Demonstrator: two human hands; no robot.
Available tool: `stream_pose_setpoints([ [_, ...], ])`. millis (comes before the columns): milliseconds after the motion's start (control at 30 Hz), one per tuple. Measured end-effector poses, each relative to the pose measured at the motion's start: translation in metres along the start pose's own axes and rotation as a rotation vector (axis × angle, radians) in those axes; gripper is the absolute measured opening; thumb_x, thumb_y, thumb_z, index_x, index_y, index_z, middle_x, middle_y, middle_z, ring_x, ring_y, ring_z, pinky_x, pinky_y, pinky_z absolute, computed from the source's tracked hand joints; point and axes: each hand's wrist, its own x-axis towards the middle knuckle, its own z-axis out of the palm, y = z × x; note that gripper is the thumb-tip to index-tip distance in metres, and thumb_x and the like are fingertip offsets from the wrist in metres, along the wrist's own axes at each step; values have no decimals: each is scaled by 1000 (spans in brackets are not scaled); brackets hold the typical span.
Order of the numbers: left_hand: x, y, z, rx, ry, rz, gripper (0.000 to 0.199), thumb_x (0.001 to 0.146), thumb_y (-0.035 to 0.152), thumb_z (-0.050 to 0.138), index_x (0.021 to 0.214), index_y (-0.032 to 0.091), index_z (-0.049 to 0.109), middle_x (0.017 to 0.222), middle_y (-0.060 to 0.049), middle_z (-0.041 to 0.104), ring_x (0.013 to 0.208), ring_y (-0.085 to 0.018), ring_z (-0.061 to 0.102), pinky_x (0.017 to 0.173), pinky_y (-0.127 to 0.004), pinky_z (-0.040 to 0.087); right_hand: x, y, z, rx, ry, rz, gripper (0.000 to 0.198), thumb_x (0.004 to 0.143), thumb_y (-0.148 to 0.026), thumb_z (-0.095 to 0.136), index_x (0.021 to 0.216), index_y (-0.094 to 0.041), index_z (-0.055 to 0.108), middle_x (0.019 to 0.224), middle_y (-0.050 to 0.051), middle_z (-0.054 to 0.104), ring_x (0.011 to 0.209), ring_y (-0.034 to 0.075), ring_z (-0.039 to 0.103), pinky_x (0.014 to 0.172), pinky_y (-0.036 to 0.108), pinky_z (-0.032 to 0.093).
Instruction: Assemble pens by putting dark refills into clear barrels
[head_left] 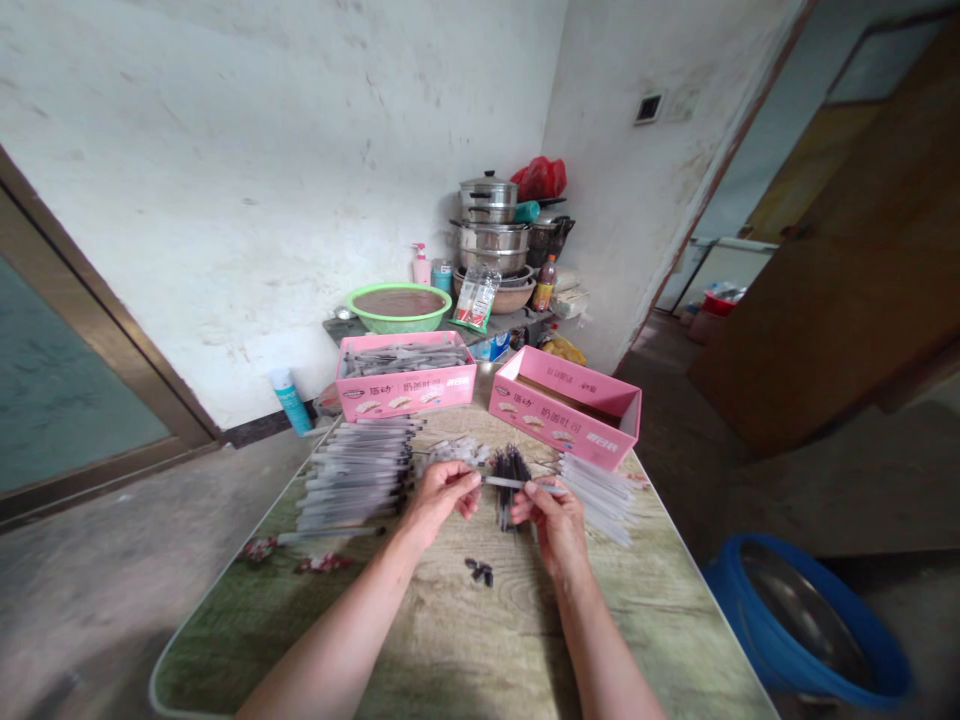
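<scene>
Holding one slim pen (504, 482) level above the worktop (450, 650), over a bundle of dark rods (511, 465). Pinching the left end in the nearly closed fingers of the left hand (442, 493); gripping towards the other end with the thumb and fingers of the right hand (556, 515), closed round it. Could slip or tilt from uneven pressure between the two pinches. Could knock the dark rods apart by dipping too low, or push the pale tubes (600, 495) out of line with the right wrist. Could scatter the small black pieces (480, 573) by brushing a forearm across. Could roll the loose pen (330, 536) off the left edge after a bump.

On the left pink box (409, 398) and the right pink box (559, 428), showing large dark Chinese characters, apparently 奶盖吐司, milk-cap toast, above small pictures of bread-like slices. Cannot make out the oval logo or the white characters surely. Too small to read on the drink bottle (545, 283) and spray can (292, 404).
</scene>
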Motion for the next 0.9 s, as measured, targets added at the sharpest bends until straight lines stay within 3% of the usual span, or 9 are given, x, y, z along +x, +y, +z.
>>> stream_pose_setpoints([
  [500, 0, 0, 1, -83, 22, -10, 32, 72, 39, 75, 75, 11, 61, 60, -3, 63, 46, -10, 55, 42, -19, 44, -2, -4, 3, -37, -36, -1, 23, 68, -28, 81, 78, -15, 65, 66, 6, 72, 49, 17, 67, 49, 26, 56],
  [733, -1, 0, 1, -61, -3, 27, 30, 73, 37, 75, 78, 10, 62, 63, -4, 65, 50, -11, 58, 46, -20, 47, -1, 0, 0, -35, -17, 16, 23, 70, -31, 79, 73, -15, 63, 59, 4, 70, 42, 16, 62, 42, 25, 53],
  [900, -2, 1, 3, 6, -45, 64, 30, 73, 38, 75, 77, 11, 61, 63, -4, 65, 51, -12, 59, 50, -23, 50, 1, 1, -3, -38, -1, 33, 29, 72, -36, 76, 60, -17, 57, 50, 1, 64, 32, 12, 54, 32, 21, 43],
])
